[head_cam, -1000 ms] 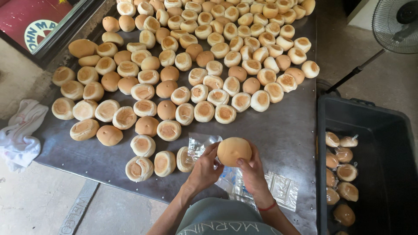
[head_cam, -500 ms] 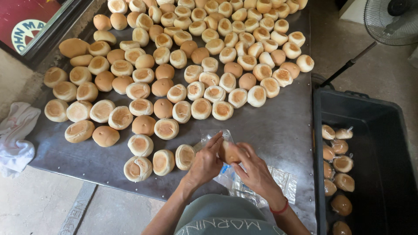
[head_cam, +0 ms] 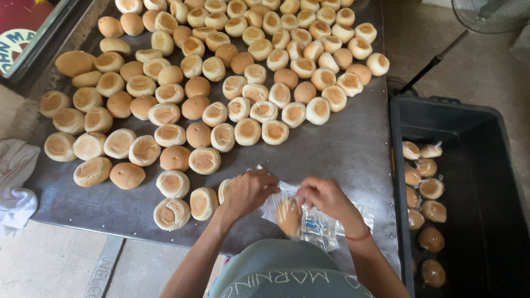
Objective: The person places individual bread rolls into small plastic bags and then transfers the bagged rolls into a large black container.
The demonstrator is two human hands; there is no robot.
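Your left hand (head_cam: 249,190) and right hand (head_cam: 324,197) meet at the near edge of the metal table (head_cam: 353,149), both closed in a pinch on the mouth of a clear plastic bag (head_cam: 301,218). One bun (head_cam: 289,216) sits inside that bag, hanging just below and between your hands, above a small stack of flat empty bags (head_cam: 331,223) lying on the table. Both forearms rise from the bottom of the view, wrists bent inward, knuckles up; your right wrist carries a thin red band (head_cam: 358,237). Your left hand partly covers one loose bun (head_cam: 223,190) at the near edge, and two more lie just to its left. Beyond your hands the table is covered with loose buns (head_cam: 221,99), some pale side up, some brown side up, packed close and touching; they number well over eighty and the far ones run out of view, so no exact count can be given. To your right, beside the table, stands a black crate (head_cam: 469,121) holding nine bagged buns (head_cam: 422,187) along its left side. A white cloth (head_cam: 16,182) hangs off the table's left corner. A fan (head_cam: 491,14) stands on the floor at top right, and a black rod (head_cam: 433,63) leans near the crate.
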